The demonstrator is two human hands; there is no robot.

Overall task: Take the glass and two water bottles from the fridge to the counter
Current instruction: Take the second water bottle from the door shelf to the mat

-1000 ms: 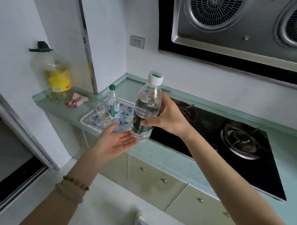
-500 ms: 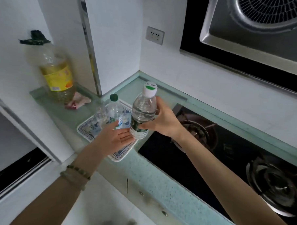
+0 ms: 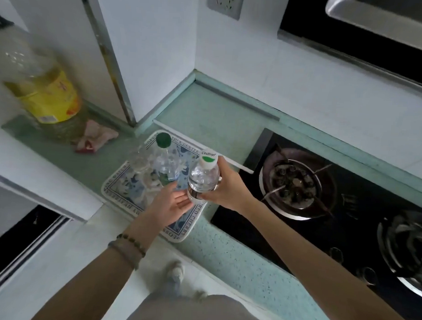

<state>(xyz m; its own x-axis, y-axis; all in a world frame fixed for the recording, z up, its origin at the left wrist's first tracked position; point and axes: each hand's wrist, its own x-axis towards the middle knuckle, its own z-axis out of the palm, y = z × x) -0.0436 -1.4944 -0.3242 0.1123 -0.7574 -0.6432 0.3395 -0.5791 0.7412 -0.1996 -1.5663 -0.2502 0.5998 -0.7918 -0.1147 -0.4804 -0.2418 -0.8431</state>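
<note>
Lower than half a second ago, the white-capped water bottle (image 3: 203, 179) now sits over the right edge of the patterned mat (image 3: 121, 192), and the camera looks more steeply down.

At the far left of the frame a large oil bottle (image 3: 46, 89) with a yellow label stands on the green counter (image 3: 207, 111), with a crumpled pink wrapper (image 3: 94, 140) just beside it. Right of these, on the mat near the centre of the frame, the clear glass (image 3: 140, 160) stands just beside the green-capped water bottle (image 3: 165, 162); both are upright.

Below them the left hand (image 3: 171, 205) lies palm up with straight fingers, its fingertips at the base of the white-capped bottle. The right hand (image 3: 228, 187) is wrapped round that bottle's body from the right and holds it upright. Whether its base rests on the mat cannot be told.

Further right, the black gas hob (image 3: 346, 238) fills the frame's right side.
</note>
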